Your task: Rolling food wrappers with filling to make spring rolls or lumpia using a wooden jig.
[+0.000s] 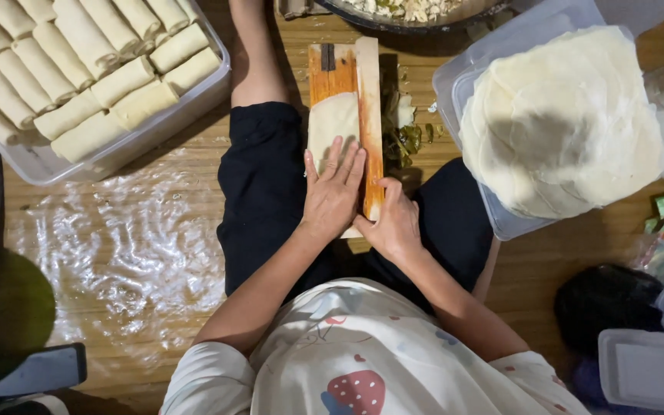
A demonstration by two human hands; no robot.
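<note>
Nearest cam: person seated on wood floor, white printed top, dark trousers, wooden board resting across lap and running away from body.

Left hand: flat, fingers spread and straight, palm pressing down on near end of spring-roll wrapper lying on board. No closed grip; open-palm contact only.

Right hand: just beside left, at board's right near edge, fingers curled over edge and touching it. Appears to steady board; whether fingers fully close under edge, cannot tell.

Wrapper on board: pale, thin, matte sheet, lying lengthwise along board's left half. Judged v. light, soft, limp, tears easily; best handled w/ flat fingers or taken at an edge w/ fingertips, not pinched hard. Board: orange-brown, rigid, narrow rectangle, dark patch at far end.

Mid distance, right of board: scraps of green filling on floor. Left: sheet of clear plastic film, wrinkled, glossy, spread on floor.

Further right: clear plastic tub w/ stack of round wrappers, off-white, floury, edges ragged, well apart from hands.

Far left: clear plastic tray packed w/ finished spring rolls, pale cylinders in rows, touching each other.

Far top: dark-rimmed bowl of chopped filling, partly out of view.

Right edge: packets and dark bag, blurred, unidentifiable.
</note>
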